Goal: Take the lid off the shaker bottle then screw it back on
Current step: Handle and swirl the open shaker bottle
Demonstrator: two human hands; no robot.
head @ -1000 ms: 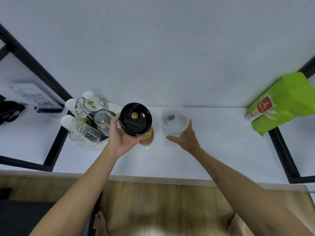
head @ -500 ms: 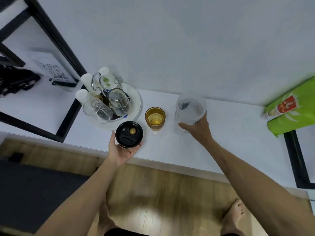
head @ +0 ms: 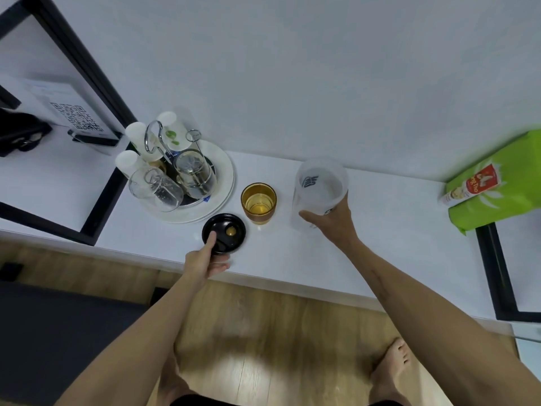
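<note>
The clear shaker bottle [head: 320, 187] stands open-topped on the white shelf [head: 380, 244], with a dark logo on its wall. My right hand [head: 333, 219] grips its near side. The black lid [head: 227, 234], with a small gold spot near its middle, lies low over the shelf near the front edge, left of the bottle. My left hand [head: 205, 260] holds the lid by its near rim, thumb on top and fingers underneath. Whether the lid touches the shelf I cannot tell.
An amber glass [head: 258, 202] with liquid stands between lid and bottle. A white plate [head: 224, 183] with a metal rack of glasses and white cups sits left. A green bag [head: 497, 186] lies at the right. Black frame bars [head: 96, 197] flank the shelf.
My left hand has brought the lid down from chest height to the shelf in front of the plate. My right hand stays on the bottle. The camera has tilted down.
</note>
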